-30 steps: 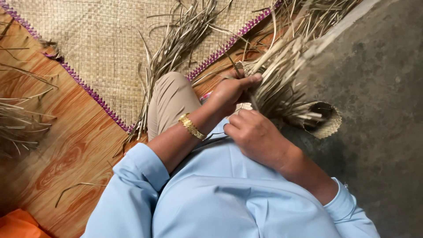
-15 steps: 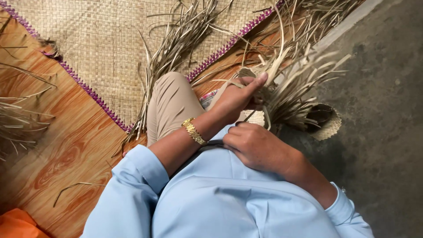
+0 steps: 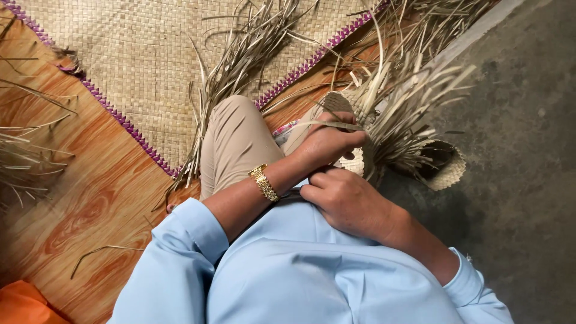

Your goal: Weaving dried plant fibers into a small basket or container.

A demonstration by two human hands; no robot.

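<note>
Since half a second ago, the left hand (image 3: 327,143) has dropped from its raised pinch and now curls shut around a flat dry strip (image 3: 327,125), thumb on top. Right hand (image 3: 345,198), at five o'clock of it, is a loose fist pressing the half-woven basket (image 3: 354,159) in the lap. Stiff pale strands (image 3: 408,96) fan out toward one o'clock. Behind lies a checker-woven straw mat (image 3: 150,66) with purple edging.
</note>
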